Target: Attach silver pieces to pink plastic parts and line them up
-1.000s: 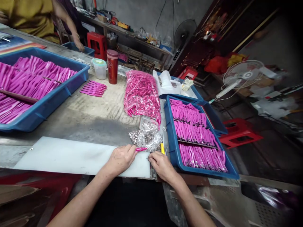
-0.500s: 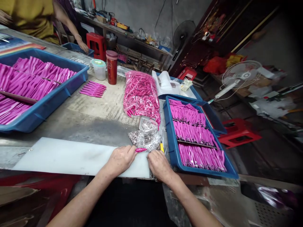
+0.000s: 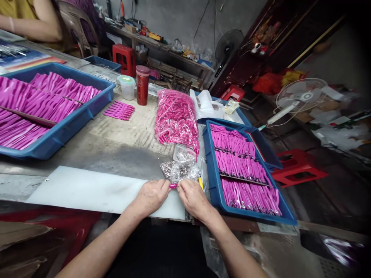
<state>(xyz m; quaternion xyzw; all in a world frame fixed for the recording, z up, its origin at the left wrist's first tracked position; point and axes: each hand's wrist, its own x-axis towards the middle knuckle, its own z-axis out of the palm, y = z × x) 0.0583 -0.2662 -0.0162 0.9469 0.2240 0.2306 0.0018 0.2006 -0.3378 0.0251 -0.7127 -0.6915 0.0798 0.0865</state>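
Bench (image 3: 116, 146) fills the left and middle of the view. Big blue tray (image 3: 97, 101) sits at the bench's far left, packed with rows of pink strips (image 3: 43, 104). White board (image 3: 87, 191) lies flat along the near edge of the bench. Second blue tray (image 3: 213, 185) sits at the right edge, holding three rows of the same pink strips, and stands just right of the board. Another person's arm (image 3: 31, 29) shows at the far left corner.

Pink bag (image 3: 176, 117), clear plastic stuffed with pink parts, lies mid-bench just left of the second tray. Clear bag (image 3: 179, 170) of small metal bits lies near the pink bag and touches the board's far right corner.

Left hand (image 3: 150, 197) and right hand (image 3: 194, 199) rest on the right end of the board, knuckles up, almost touching each other. Red flask (image 3: 142, 79) and lidded tub (image 3: 128, 87) stand side by side toward the far edge. Loose strips (image 3: 119, 110) lie fanned just in front of them. Yellow tool (image 3: 201, 183) lies between the right hand and the second tray.

Pink piece (image 3: 173, 185), small, sits between the two hands at the board's far edge, just below the clear bag. Left fingers (image 3: 165, 188) are narrow and pinch its left end. Right fingers (image 3: 182, 188) are drawn together with their tips against its right end; whether they grip it is not clear.
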